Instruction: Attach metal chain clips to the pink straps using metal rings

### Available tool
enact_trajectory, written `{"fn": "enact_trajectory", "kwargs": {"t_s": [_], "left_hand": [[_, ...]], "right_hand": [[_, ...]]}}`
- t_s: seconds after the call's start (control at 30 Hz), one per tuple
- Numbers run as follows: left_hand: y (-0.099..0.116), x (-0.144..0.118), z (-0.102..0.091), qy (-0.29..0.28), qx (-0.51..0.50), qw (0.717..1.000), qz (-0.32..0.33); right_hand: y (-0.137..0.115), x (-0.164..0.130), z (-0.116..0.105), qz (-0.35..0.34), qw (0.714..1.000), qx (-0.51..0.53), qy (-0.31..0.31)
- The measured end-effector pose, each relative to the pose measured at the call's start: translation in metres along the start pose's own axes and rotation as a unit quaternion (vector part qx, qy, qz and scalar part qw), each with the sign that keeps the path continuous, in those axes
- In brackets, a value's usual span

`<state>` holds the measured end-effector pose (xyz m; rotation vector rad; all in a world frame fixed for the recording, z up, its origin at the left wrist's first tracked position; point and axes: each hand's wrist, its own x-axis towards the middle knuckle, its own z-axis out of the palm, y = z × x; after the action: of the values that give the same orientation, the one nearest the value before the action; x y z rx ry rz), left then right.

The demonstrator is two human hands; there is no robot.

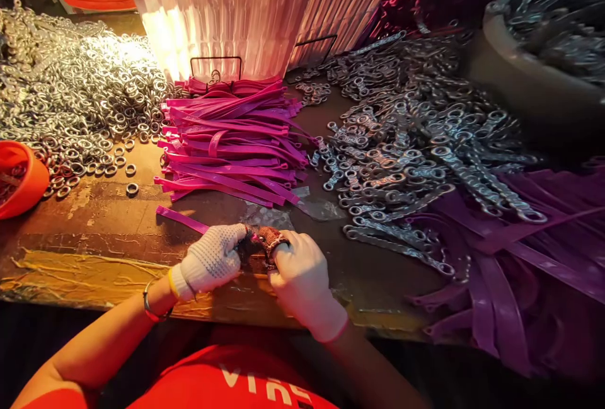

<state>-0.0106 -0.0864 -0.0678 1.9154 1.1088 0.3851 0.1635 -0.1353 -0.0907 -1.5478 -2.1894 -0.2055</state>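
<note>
left hand [210, 259]: strap [182, 218] | right hand [305, 280]: alongside | both between strap pile [231, 144], table edge [66, 295]

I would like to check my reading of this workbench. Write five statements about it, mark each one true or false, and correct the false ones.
1. Both the left hand and the right hand wear gloves. True.
2. The loose metal rings lie to the right of the pile of pink straps. False: they lie to its left.
3. A single pink strap sticks out to the left of the left hand. True.
4. The bracelet is on the right wrist. False: it is on the left wrist.
5. The orange container is at the left edge of the picture. True.
</note>
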Motion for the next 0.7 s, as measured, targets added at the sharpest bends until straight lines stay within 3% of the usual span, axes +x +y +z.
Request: {"fn": "enact_trajectory", "kwargs": {"t_s": [0.1,0.33,0.47,0.57,0.7], "left_hand": [[-0.002,0.006,-0.004,-0.03,-0.054,0.998,-0.008],[-0.005,0.007,0.005,-0.058,0.063,0.996,0.031],[-0.007,0.008,0.008,-0.024,0.003,1.0,0.006],[-0.005,0.01,0.002,-0.027,-0.065,0.997,-0.007],[-0.002,0.011,-0.008,-0.101,-0.128,0.986,-0.021]], "right_hand": [[0.002,-0.001,0.0,-0.019,1.0,0.002,-0.009],[0.009,0.002,0.0,0.035,0.996,0.002,-0.084],[0.011,0.003,-0.006,0.039,0.99,0.019,-0.135],[0.013,0.006,-0.014,0.086,0.974,0.117,-0.174],[0.01,0.011,-0.022,0.152,0.934,0.26,-0.192]]}}
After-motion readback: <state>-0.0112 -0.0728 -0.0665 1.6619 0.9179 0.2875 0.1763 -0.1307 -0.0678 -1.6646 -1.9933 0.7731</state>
